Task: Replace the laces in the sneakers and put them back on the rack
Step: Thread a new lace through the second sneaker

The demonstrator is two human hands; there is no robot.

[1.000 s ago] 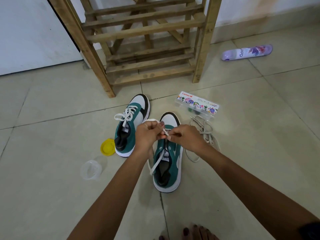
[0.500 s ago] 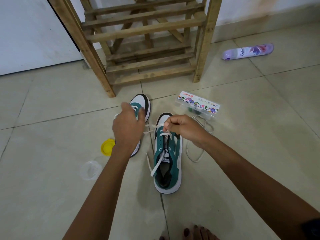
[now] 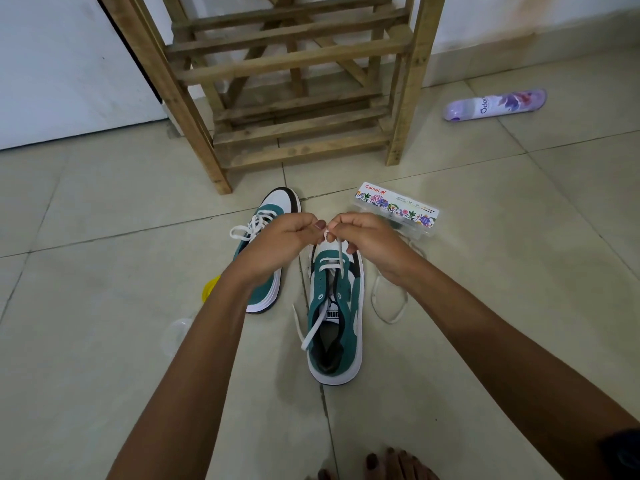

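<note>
At frame centre, the left hand (image 3: 280, 239) and right hand (image 3: 372, 242) pinch the white lace (image 3: 340, 252) end together above the green sneaker (image 3: 337, 317), presumably aligning it for threading. The laced sneaker (image 3: 268, 223) lies just left; the wooden rack (image 3: 294, 81) stands beyond.

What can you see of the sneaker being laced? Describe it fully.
The nearer sneaker is teal and white with a black collar and a thick white sole. It stands upright on the tiled floor, toe toward the wooden rack. A white lace crosses only its front eyelets. Both hands' fingers pinch the lace above the toe.
</note>
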